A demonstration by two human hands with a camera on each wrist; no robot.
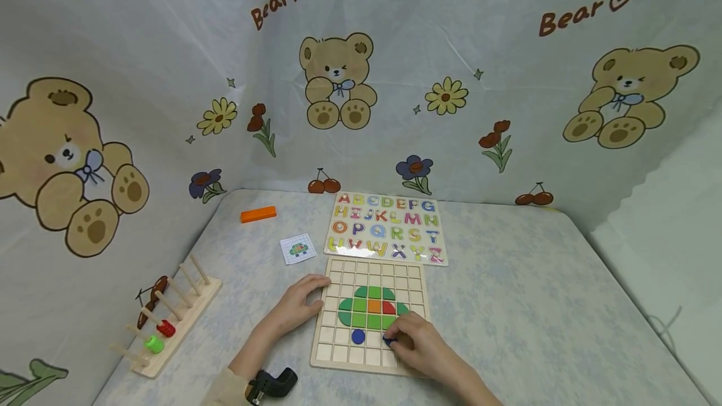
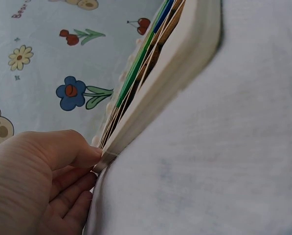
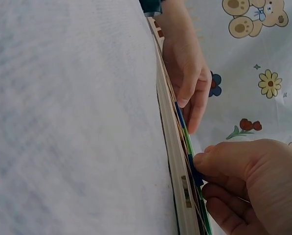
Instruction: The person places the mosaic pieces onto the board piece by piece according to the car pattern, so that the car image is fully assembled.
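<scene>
A wooden grid board (image 1: 338, 368) lies on the table with green pieces (image 1: 375, 321), an orange square (image 1: 375, 306) and a red piece (image 1: 388, 307) in its cells. A blue disc (image 1: 358, 336) lies below the green pieces. My right hand (image 1: 420, 344) pinches a dark blue piece (image 3: 195, 171) between thumb and fingertips, at the board's lower right cells. Its full shape is hidden by the fingers. My left hand (image 1: 296, 304) rests against the board's left edge, its thumb and fingertips touching the rim in the left wrist view.
Behind the board lies an alphabet puzzle (image 1: 386, 227). A small pattern card (image 1: 298, 249) and an orange block (image 1: 258, 214) lie to the left. A peg rack (image 1: 186, 324) with red and green beads stands at the left edge. A patterned cloth hangs behind.
</scene>
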